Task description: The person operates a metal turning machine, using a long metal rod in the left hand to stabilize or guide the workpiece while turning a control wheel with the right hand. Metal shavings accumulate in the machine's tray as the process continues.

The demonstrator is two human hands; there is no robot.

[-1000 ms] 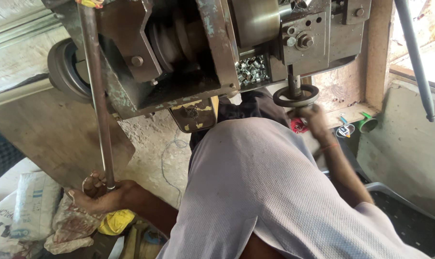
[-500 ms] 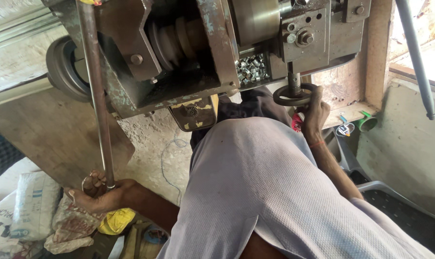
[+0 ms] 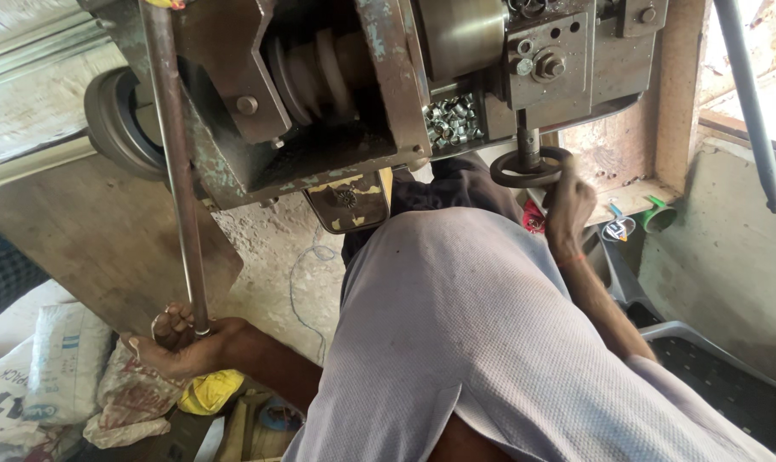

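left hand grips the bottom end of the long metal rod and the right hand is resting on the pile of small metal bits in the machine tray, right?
Not quite. In the head view the right hand is on the small round handwheel, not the metal bits. The left hand does have its grip on the rod.

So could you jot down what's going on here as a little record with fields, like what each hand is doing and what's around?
Setting: a worn metal machine seen from above, over the person's grey shirt
Left hand: closed around the lower end of a long metal rod
Right hand: on the rim of a small black handwheel
In the machine: a tray of small shiny metal parts
Near the left hand: white sacks, a yellow cloth
Near the right hand: a green funnel
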